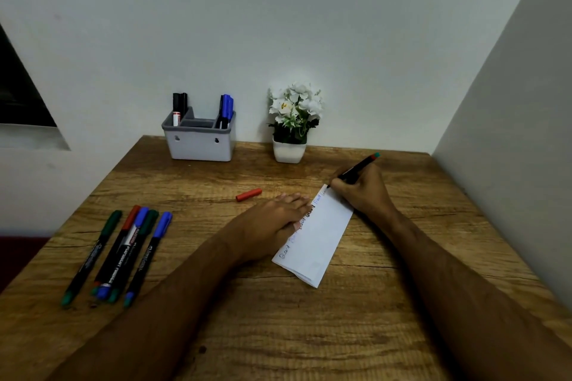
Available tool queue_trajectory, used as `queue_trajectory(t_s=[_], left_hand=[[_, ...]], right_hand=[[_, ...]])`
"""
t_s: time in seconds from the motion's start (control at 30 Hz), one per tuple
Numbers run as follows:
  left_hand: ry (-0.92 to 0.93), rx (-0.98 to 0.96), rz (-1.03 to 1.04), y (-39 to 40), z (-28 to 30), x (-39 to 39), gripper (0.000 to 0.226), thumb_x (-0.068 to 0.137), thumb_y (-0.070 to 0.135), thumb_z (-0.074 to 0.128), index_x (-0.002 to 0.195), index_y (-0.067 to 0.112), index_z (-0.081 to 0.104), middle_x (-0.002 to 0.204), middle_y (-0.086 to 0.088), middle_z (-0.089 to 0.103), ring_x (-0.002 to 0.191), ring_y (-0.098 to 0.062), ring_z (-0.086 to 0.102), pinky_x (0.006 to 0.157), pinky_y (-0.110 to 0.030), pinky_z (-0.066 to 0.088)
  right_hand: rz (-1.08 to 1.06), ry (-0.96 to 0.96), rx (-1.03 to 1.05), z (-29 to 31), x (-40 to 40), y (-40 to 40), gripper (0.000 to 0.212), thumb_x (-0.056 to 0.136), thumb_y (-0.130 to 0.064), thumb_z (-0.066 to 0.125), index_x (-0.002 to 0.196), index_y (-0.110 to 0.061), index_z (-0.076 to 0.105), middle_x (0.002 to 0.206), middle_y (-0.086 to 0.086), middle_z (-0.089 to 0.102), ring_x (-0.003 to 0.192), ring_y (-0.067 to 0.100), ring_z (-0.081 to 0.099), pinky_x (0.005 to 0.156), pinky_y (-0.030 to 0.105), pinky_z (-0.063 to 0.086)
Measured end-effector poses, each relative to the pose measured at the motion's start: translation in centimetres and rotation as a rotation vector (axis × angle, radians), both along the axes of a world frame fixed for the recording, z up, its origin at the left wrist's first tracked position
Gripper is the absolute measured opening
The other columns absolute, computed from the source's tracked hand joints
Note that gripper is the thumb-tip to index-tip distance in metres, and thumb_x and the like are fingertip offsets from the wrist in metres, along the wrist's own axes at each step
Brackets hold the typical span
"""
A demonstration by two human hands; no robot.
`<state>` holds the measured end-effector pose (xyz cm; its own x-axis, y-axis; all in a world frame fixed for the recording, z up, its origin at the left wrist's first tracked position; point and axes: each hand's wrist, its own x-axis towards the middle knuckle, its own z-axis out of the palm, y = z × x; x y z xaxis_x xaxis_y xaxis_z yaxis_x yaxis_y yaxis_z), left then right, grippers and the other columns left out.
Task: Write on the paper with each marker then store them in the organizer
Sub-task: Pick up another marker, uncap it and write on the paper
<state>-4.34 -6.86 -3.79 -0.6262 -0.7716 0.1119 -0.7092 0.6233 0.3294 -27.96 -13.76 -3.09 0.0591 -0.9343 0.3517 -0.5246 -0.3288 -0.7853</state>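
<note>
A folded white paper lies slanted on the wooden table, with written words along its left edge. My left hand rests flat on that edge, fingers together. My right hand grips an uncapped black marker, its tip touching the paper's far corner. A red cap lies on the table beyond my left hand. Several capped markers, green, red and blue, lie side by side at the left. The grey organizer stands at the back and holds black markers on its left and blue markers on its right.
A small white pot of white flowers stands to the right of the organizer against the wall. A wall runs close along the table's right side. The table's left edge drops off just beyond the marker row.
</note>
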Motion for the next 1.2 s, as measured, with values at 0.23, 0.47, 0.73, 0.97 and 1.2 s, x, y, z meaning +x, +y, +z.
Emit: queue_trajectory(t_s=[0.23,0.47,0.73,0.97,1.2], left_hand=[[-0.008,-0.004,0.004,-0.2,-0.3,0.0,0.049,0.106,0.026,0.035,0.154,0.021,0.029,0.163,0.005,0.020,0.151,-0.007,0.012,0.124,-0.033,0.013],[-0.001,-0.009,-0.001,-0.3,-0.4,0.0,0.048,0.106,0.026,0.036,0.153,0.021,0.031,0.163,0.004,0.021,0.151,-0.009,0.013,0.124,-0.035,0.015],[0.022,-0.026,-0.004,-0.3,-0.2,0.0,0.048,0.105,0.024,0.039,0.153,0.019,0.034,0.161,0.005,0.024,0.150,-0.007,0.016,0.120,-0.021,0.008],[0.285,0.050,0.052,-0.1,0.7,0.2,0.037,0.101,0.024,0.051,0.136,0.018,0.058,0.142,0.011,0.054,0.125,-0.001,0.054,0.098,-0.017,0.045],[0.249,-0.113,0.192,-0.5,2.2,1.4,0.031,0.094,0.023,0.061,0.124,0.019,0.069,0.112,0.005,0.073,0.089,-0.002,0.065,0.082,-0.026,0.053]], right_hand=[[-0.007,0.018,-0.003,0.2,0.2,0.2,0.013,0.081,-0.005,0.072,0.071,-0.013,0.076,0.071,0.001,0.076,0.064,0.014,0.071,0.056,0.033,0.054],[-0.001,0.010,-0.002,0.3,0.3,0.4,0.011,0.084,-0.005,0.074,0.076,-0.011,0.077,0.075,0.004,0.077,0.069,0.020,0.074,0.058,0.033,0.056],[-0.120,-0.179,-0.016,0.7,0.1,1.1,0.015,0.083,-0.005,0.074,0.068,-0.001,0.072,0.068,0.012,0.074,0.058,0.017,0.066,0.052,0.032,0.049],[-0.041,-0.241,-0.020,2.9,0.8,3.5,0.020,0.088,-0.004,0.070,0.072,-0.016,0.076,0.070,0.002,0.076,0.067,0.019,0.073,0.060,0.035,0.057],[0.030,-0.231,-0.008,4.1,1.8,4.6,0.013,0.088,-0.001,0.070,0.080,-0.008,0.079,0.066,0.004,0.073,0.059,0.009,0.066,0.056,0.025,0.050]])
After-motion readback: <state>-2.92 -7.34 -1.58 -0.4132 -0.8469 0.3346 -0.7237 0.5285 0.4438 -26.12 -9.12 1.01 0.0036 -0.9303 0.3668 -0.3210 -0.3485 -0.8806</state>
